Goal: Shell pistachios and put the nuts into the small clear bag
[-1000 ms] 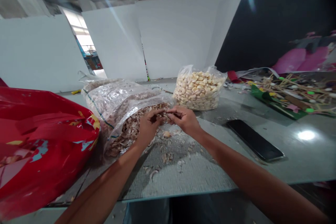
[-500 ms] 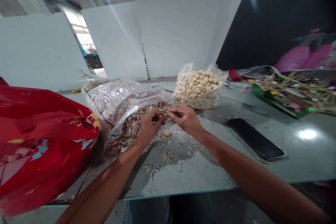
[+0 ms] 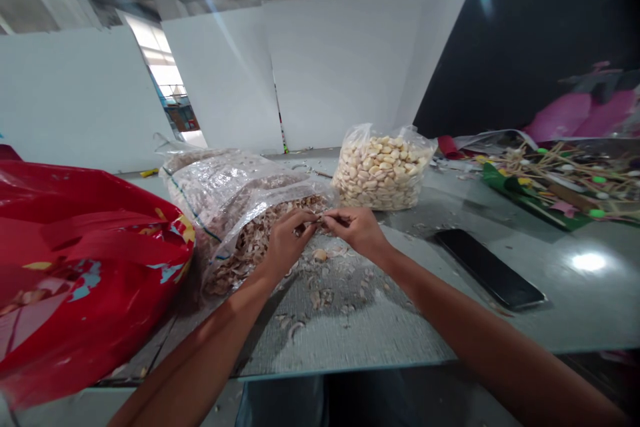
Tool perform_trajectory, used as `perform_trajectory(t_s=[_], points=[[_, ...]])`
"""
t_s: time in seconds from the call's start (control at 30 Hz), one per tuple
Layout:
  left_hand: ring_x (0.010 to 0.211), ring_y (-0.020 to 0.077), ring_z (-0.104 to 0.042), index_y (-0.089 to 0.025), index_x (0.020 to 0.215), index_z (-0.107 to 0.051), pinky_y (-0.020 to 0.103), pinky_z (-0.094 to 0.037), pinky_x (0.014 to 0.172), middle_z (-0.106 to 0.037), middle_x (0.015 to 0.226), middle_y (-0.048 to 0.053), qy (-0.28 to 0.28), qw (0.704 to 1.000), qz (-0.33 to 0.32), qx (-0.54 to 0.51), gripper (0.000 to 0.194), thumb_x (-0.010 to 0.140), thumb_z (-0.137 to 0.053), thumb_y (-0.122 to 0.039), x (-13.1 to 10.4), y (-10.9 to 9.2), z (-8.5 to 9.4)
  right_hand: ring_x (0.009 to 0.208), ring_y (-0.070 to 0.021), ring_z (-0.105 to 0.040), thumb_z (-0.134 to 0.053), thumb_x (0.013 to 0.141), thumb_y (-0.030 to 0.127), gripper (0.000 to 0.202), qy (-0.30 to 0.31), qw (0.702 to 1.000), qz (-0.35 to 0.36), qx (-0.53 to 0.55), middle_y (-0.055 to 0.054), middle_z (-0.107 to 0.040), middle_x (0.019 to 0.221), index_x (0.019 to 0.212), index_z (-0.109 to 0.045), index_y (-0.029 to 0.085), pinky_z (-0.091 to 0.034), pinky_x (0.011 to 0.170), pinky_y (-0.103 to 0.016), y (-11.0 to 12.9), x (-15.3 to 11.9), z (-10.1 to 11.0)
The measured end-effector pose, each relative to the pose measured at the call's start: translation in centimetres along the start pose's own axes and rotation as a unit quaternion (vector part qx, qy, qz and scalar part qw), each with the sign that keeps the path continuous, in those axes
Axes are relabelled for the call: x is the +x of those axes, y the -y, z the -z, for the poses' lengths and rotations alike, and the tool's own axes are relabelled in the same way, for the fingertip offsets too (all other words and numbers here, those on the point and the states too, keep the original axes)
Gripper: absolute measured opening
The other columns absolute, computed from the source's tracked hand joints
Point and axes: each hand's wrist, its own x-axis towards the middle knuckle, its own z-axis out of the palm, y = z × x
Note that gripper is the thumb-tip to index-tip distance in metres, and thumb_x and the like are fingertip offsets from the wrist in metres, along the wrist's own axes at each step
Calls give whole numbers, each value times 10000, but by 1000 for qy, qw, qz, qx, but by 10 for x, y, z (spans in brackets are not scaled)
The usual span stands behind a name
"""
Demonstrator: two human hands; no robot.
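Observation:
My left hand [image 3: 291,235] and my right hand [image 3: 357,230] meet fingertip to fingertip above the table. Both are closed in a pinch around something small and brownish, mostly hidden by the fingers. Just below them a single pale bean-like kernel [image 3: 320,255] lies among loose skins [image 3: 320,297] scattered on the table. Left of my left hand, a clear plastic bag of peeled skins [image 3: 255,230] lies on its side with its mouth toward me. Behind my right hand stands a clear bag of pale kernels [image 3: 383,173], open at the top.
A large red plastic bag [image 3: 95,233] with more pieces inside takes up the left side. A black phone [image 3: 490,267] lies to the right on the grey table [image 3: 400,320]. Thin sticks and coloured scraps [image 3: 565,177] are heaped at the far right.
My hands stay together at nearly the same spot, and the right fingers have shifted slightly in their pinch. The whole view has moved a little; the bags and phone lie as before.

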Motion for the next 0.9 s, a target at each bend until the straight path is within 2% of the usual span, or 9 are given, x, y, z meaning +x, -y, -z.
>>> perform_trajectory(t_s=[0.23,0.33,0.53,0.7,0.9], points=[[957,165,-624,-203,928,-682,283,-464,870,-689,958,62,34,999,-35,11,142,856,-561,-204,0,-1,4,676,-153,-644,-552,758,209,184,-15,994,24,-101,-40,-717,757,825,-716,159,-477,663,-238,9,-1,-1],[954,163,-629,-201,917,-692,288,-469,871,-694,971,65,35,999,-33,-1,140,856,-567,-214,1,-2,3,656,-146,-630,-541,747,209,184,-31,995,17,-90,-41,-704,742,815,-702,152,-472,660,-239,7,-1,-4],[896,169,-631,-201,842,-705,297,-483,819,-690,920,56,-38,996,21,-77,89,805,-638,-246,3,-2,-4,617,-132,-602,-549,755,277,167,-36,993,-72,83,-17,-651,676,797,-652,153,-460,584,-222,3,-1,-10],[874,162,-615,-198,798,-705,272,-482,751,-666,926,50,-51,985,75,-147,64,757,-684,-243,3,2,-6,598,-126,-593,-545,760,279,151,-29,989,-83,118,-12,-639,646,778,-632,157,-463,580,-224,2,0,-10],[628,98,-569,-169,765,-666,225,-466,571,-641,849,14,-73,933,178,-303,130,691,-727,-256,4,-2,-12,558,-125,-591,-555,756,303,157,-43,984,-100,142,-11,-628,627,781,-599,155,-474,563,-230,5,2,-6]])
